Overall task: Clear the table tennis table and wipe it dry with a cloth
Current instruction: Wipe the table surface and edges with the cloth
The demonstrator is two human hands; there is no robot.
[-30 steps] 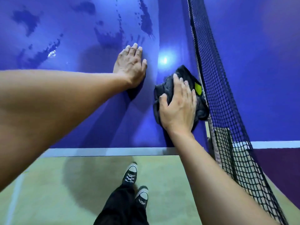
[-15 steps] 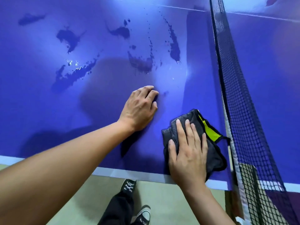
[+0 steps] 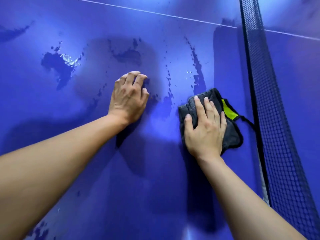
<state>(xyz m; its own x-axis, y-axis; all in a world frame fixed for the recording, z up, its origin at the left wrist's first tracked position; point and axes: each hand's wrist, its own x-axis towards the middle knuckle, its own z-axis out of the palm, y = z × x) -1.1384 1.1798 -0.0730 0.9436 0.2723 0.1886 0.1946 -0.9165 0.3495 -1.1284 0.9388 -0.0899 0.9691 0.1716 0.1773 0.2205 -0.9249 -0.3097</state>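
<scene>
Flat right hand [image 3: 206, 129] hides much of the cloth [image 3: 232, 134]; left hand [image 3: 128, 99] rests loosely curled, empty, on the wet surface [image 3: 69, 118].

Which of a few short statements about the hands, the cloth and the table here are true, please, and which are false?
1. The right hand presses flat on the dark cloth. True.
2. The left hand holds a second cloth. False: it rests bare on the table, holding nothing.
3. The table is fully dry. False: water patches lie beyond both hands.
4. The net stands to the right of the cloth. True.
5. The cloth hangs over the net. False: it lies on the table, left of the net.
</scene>
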